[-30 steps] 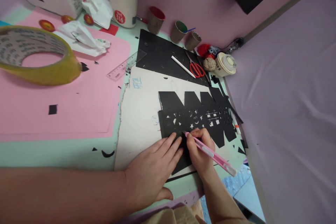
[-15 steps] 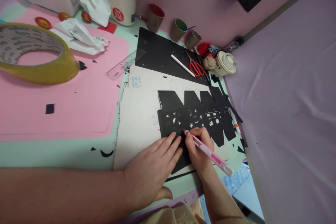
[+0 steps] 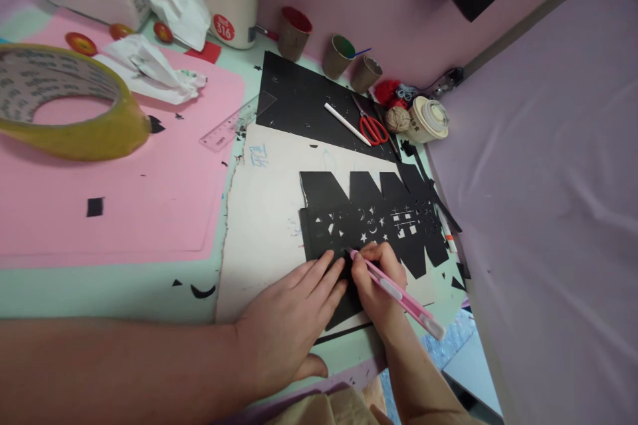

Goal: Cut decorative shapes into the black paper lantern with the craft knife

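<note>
My right hand (image 3: pixel 376 282) grips a pink craft knife (image 3: pixel 399 292), its tip against a black paper cut-out (image 3: pixel 323 192). The cut-out has tabs along its edges and small star, moon, triangle and window-shaped holes. My left hand (image 3: pixel 294 319) lies flat with fingers stretched, pressing on the lower left of the black paper, just left of the knife tip. Under the cut-out is a white board (image 3: pixel 259 226) with blue marks. The fingertips of the right hand partly hide the blade.
Beyond lie a black sheet (image 3: pixel 294 103), red-handled scissors (image 3: pixel 373 129), a white stick (image 3: pixel 347 124) and a clear ruler (image 3: pixel 229 126). A yellow tape roll (image 3: pixel 109 133) sits on a pink mat (image 3: pixel 159 212). Paint cups (image 3: pixel 295 33), twine (image 3: pixel 397 119) and a lidded tub (image 3: pixel 428 121) line the wall.
The knife's rear end has dipped very slightly downward to the right. Both hands stay in almost the same place on the paper.
</note>
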Demonstrator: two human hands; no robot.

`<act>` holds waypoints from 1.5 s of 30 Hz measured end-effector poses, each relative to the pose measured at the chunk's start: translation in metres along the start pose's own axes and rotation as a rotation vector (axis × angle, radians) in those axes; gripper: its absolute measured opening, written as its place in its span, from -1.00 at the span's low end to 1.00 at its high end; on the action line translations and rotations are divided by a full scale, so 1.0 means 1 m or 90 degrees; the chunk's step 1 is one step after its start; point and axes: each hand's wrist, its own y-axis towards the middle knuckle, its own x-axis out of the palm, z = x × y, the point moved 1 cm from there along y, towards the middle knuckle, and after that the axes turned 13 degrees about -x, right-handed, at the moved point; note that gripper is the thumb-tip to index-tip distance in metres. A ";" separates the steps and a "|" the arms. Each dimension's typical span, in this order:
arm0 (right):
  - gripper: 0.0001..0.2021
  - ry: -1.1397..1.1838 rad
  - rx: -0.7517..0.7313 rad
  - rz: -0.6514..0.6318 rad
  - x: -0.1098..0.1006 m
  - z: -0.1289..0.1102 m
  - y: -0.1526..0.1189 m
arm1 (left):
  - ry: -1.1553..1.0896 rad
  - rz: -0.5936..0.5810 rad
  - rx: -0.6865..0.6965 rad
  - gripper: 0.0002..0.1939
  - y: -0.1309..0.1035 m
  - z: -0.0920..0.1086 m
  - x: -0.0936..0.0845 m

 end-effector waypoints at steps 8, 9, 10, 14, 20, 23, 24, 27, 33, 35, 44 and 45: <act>-0.82 -0.033 -0.003 0.009 0.000 0.000 0.001 | -0.004 -0.003 0.002 0.04 0.000 0.000 -0.002; -0.82 -0.036 -0.004 0.010 0.000 0.000 0.001 | -0.005 -0.002 0.001 0.04 0.000 0.000 -0.002; -0.82 -0.037 -0.004 0.012 0.000 0.001 0.001 | -0.005 -0.002 0.002 0.03 0.000 0.000 -0.002; -0.81 -0.029 -0.003 0.013 0.001 0.001 0.002 | -0.003 -0.009 0.002 0.02 0.000 -0.001 -0.003; -0.83 -0.028 0.019 0.015 0.001 0.000 0.002 | -0.005 -0.009 0.003 0.03 -0.001 0.000 -0.001; -0.83 -0.036 0.012 0.013 0.001 0.000 0.001 | -0.006 -0.001 0.005 0.03 -0.001 -0.001 -0.001; -0.84 -0.040 0.009 0.012 0.001 0.001 0.001 | -0.005 -0.002 0.005 0.03 -0.001 -0.001 -0.001; -0.83 -0.048 -0.001 0.011 0.002 0.001 0.001 | 0.001 -0.010 0.004 0.03 0.000 -0.002 -0.002; -0.82 -0.035 0.007 -0.018 0.001 0.002 0.001 | -0.005 0.002 0.006 0.03 0.001 -0.001 -0.003; -0.81 -0.027 0.004 -0.010 0.001 0.001 0.001 | -0.004 -0.005 0.006 0.03 0.001 -0.001 -0.002; -0.82 -0.017 0.008 0.013 0.002 0.001 0.002 | -0.008 -0.002 0.005 0.03 0.000 -0.002 -0.001; -0.82 -0.020 0.009 0.012 0.002 0.000 0.002 | -0.008 -0.004 0.006 0.03 0.000 -0.002 -0.002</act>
